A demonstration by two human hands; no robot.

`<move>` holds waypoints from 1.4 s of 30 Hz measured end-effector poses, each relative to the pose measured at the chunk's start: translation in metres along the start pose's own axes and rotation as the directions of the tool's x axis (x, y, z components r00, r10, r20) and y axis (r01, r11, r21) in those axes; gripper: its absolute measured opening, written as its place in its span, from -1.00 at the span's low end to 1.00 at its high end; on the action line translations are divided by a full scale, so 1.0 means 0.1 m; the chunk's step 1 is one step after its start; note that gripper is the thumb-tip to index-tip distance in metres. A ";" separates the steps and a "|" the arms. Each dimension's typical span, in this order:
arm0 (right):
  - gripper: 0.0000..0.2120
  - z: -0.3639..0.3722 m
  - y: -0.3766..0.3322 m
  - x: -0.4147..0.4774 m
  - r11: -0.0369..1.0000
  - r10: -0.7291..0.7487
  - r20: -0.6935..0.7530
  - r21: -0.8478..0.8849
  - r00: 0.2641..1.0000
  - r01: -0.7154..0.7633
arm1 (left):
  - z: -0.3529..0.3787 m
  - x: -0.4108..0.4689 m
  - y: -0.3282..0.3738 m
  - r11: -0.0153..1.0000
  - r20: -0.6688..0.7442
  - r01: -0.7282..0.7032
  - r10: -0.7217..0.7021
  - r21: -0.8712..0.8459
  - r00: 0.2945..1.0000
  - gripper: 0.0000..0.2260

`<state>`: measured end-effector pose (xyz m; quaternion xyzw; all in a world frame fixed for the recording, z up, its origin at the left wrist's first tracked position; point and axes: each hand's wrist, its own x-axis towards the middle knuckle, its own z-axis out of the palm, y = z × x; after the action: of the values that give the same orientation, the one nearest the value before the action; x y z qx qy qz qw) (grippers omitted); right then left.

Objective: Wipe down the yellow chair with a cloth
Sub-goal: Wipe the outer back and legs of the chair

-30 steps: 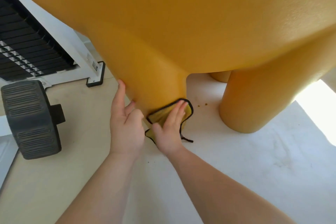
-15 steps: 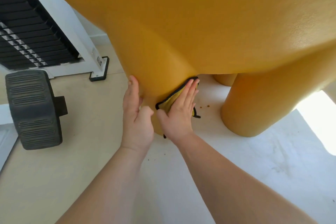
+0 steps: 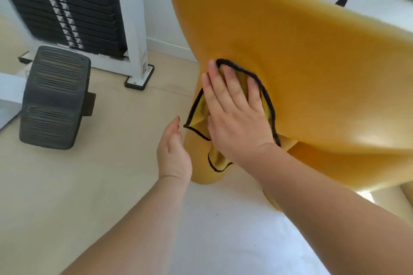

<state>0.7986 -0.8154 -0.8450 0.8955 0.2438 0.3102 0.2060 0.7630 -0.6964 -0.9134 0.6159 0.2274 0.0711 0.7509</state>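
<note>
My right hand (image 3: pixel 234 116) lies flat with fingers (image 3: pixel 232 89) spread, pressing the yellow black-edged cloth (image 3: pixel 200 110) against the yellow chair (image 3: pixel 312 69) where its front leg (image 3: pixel 202 176) meets the shell. My left hand (image 3: pixel 173 152) hangs loosely cupped and empty just beside that leg, lower down; I cannot tell whether it touches. The leg's long axis runs nearly upright from the floor (image 3: pixel 107 163), so I judge the wipe should follow it, and the unwiped shell spreads up and right from my fingertips, nearer my right hand.
</note>
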 end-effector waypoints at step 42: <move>-0.16 -0.49 -0.02 0.94 0.542 -0.347 0.710 -0.382 0.613 0.749 | 0.09 0.46 0.06 0.948 -0.009 0.311 -0.312 -0.066 0.950 -0.76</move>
<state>0.8306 -0.7504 -0.7680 0.6802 0.3309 0.0137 0.6540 0.8084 -0.6851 -0.9178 0.5474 0.3267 -0.0353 0.7696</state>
